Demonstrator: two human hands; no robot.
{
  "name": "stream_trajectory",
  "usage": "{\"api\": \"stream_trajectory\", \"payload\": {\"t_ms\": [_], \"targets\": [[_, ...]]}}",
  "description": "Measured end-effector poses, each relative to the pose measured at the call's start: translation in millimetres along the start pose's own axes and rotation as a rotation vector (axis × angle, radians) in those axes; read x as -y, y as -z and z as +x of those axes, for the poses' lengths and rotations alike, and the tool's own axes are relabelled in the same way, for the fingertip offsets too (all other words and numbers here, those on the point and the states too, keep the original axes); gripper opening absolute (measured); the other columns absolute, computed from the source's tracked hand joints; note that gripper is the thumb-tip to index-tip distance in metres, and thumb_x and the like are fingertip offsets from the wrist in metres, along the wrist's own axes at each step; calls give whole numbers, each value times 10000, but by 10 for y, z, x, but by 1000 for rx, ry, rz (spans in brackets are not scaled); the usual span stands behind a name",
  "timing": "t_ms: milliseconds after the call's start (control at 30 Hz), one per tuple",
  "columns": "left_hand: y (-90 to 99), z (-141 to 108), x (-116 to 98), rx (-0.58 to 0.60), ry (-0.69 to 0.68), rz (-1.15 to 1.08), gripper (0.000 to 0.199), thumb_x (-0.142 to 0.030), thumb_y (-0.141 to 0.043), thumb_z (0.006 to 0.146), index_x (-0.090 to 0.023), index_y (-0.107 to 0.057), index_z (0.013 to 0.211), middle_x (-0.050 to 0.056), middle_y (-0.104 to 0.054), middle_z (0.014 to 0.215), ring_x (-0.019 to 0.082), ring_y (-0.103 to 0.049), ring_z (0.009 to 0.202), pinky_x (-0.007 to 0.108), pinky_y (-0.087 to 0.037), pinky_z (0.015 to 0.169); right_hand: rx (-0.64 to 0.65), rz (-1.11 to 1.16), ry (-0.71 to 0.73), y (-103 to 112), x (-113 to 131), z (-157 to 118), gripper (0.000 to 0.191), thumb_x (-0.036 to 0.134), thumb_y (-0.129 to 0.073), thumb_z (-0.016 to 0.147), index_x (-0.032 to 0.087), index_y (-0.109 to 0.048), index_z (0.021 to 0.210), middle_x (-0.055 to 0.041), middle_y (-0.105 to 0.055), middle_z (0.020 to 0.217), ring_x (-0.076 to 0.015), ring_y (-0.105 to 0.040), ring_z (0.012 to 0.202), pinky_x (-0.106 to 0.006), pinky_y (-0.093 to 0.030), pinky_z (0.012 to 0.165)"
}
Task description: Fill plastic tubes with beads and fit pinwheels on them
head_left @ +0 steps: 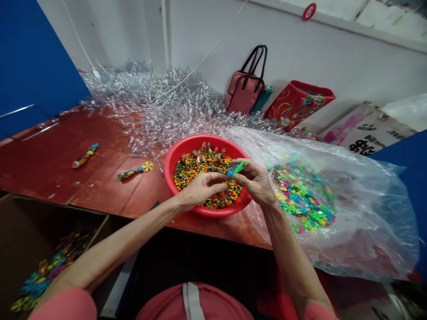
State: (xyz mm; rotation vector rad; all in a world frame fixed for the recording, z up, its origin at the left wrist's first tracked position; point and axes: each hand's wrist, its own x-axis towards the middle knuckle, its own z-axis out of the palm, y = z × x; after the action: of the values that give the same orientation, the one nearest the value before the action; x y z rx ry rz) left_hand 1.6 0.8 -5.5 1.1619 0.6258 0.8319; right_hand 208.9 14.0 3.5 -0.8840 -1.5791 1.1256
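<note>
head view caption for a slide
Right hand pinches a teal plastic piece by the left hand over a red basin of colored beads.

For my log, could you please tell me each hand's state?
Left hand: fingers curled closed, nothing visible held.
Right hand: pinching a teal plastic piece.

Basin [187,146] of candy beads [207,171] on workbench [66,160], plastic tubes [160,111] behind, bag of pinwheels [303,195] to the right, cardboard box [50,213] front left

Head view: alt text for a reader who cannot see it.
The right hand pinches a green plastic piece beside the left hand, above a red bowl of multicoloured beads. A clear bag holds colourful discs; clear plastic tubes lie behind.
</note>
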Motion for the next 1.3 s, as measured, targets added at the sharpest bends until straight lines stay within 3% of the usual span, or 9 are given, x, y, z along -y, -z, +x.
{"api": "stream_trajectory", "payload": {"t_ms": [133,367,600,767,833,967,1133,1300], "targets": [[-42,-54,-60,81,60,-18,384,-374,-836,834,-127,-779,1123,59,-750,942,133,-694,749,322,-620,779,26,14,-16,54,1,-7,294,442,-877,823,264,-752,1021,-20,-764,959,-180,-739,857,-300,-620,804],[-57,63,-6,-149,-76,198,296,-293,-819,801,-115,-759,1029,62,-751,932,130,-662,666,261,-571,601,-104,-60,88,-82,4,12,269,475,-870,821,259,-760,937,-25,-738,983,-180,-704,900,-311,-605,859],[-54,59,77,-127,-201,309,294,-254,-828,786,-164,-695,1032,23,-704,903,150,-640,803,278,-544,725,36,-185,68,102,116,-98,197,415,-825,886,262,-808,1008,-34,-745,971,-180,-696,867,-320,-591,822],[-123,18,77,-4,-213,321,517,-198,-827,788,-186,-644,1271,48,-726,1022,194,-682,959,339,-543,886,113,-375,142,246,310,-218,181,363,-798,915,273,-827,1070,-52,-773,982,-211,-699,879,-351,-565,805],[-137,2,74,20,-193,367,598,-203,-809,814,-194,-610,1378,73,-736,1111,215,-690,1043,371,-532,965,49,-425,166,296,342,-272,145,351,-791,920,277,-831,1038,-52,-776,974,-221,-698,880,-366,-563,814],[-135,-34,81,-88,-167,460,611,-304,-777,879,-216,-578,1449,99,-728,1216,244,-677,1155,373,-542,964,-183,-528,126,479,282,-413,147,397,-787,907,264,-822,958,-42,-744,868,-204,-664,756,-339,-543,697],[-136,-54,88,-112,-131,514,546,-342,-737,912,-218,-604,1427,93,-741,1187,239,-692,1105,350,-553,890,-242,-688,26,719,167,-564,237,458,-761,911,229,-806,951,-42,-740,836,-195,-641,707,-329,-517,661],[-137,-53,74,-122,-124,522,523,-344,-722,922,-202,-610,1413,84,-748,1169,228,-698,1072,354,-538,919,-255,-684,17,754,145,-560,234,449,-757,912,224,-805,958,-29,-727,821,-183,-631,690,-319,-497,668]]}}
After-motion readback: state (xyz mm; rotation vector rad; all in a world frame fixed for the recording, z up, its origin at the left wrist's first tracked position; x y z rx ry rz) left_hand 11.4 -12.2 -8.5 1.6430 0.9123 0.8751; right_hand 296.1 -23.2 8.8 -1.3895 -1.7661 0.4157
